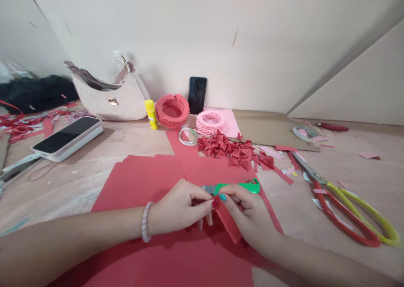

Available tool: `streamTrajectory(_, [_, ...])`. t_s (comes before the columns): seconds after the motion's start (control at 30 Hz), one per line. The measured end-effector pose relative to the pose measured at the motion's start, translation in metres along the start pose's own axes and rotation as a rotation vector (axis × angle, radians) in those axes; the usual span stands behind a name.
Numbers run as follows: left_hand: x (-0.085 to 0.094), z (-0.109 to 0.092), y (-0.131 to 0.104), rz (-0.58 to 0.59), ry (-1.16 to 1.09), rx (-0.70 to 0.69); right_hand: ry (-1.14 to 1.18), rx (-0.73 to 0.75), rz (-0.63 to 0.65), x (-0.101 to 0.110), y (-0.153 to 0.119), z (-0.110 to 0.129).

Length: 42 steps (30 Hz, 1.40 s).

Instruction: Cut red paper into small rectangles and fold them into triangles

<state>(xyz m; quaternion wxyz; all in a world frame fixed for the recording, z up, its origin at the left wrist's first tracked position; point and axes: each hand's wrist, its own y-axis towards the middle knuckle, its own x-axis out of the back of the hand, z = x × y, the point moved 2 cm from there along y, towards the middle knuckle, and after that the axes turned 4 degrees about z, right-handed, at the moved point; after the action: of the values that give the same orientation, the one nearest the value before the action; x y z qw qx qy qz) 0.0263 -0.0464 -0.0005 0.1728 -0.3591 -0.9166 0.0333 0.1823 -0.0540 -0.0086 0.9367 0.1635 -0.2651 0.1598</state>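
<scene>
A narrow folded strip of red paper (227, 223) is pinched between both hands over large red sheets (142, 186). My left hand (179, 207), with a beaded bracelet at the wrist, holds its upper end between thumb and fingers. On the right side of the same end, my right hand (249, 213) grips with thumb and forefinger, and the strip hangs down beside its thumb. Just behind the fingertips lies a green-handled cutter (252, 187). Small folded red paper pieces (221, 146) are heaped beyond it.
Scissors (322, 182) lie at the right among paper scraps. At the back stand a red paper ring (172, 111), a pink ring (210, 122), a glue stick (151, 115), a dark phone (197, 94) and a handbag (110, 99). Another phone (67, 138) lies left.
</scene>
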Motion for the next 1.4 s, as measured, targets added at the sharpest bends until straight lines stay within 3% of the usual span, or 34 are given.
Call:
streamTrajectory(0.2, [0.003,0.0,-0.001,-0.12,0.119,-0.074,0.103,-0.102,0.073,-0.004,0.002,-0.007])
streamTrajectory(0.37, [0.007,-0.003,-0.001,-0.195,0.151,-0.127,0.15,-0.148,0.06,-0.003,0.002,-0.005])
streamTrajectory(0.53, [0.007,-0.005,-0.002,-0.2,0.388,-0.229,0.064,-0.052,0.069,-0.001,0.003,-0.001])
streamTrajectory(0.8, [0.003,0.0,-0.004,-0.116,0.86,-0.411,-0.046,0.023,0.186,-0.008,0.0,0.003])
streamTrajectory(0.97, [0.009,-0.001,-0.005,-0.233,0.801,-0.449,-0.107,0.023,0.086,0.001,0.004,0.006])
streamTrajectory(1.4, [0.025,0.001,0.001,-0.46,0.442,-0.242,-0.067,-0.023,-0.07,0.026,0.008,0.002])
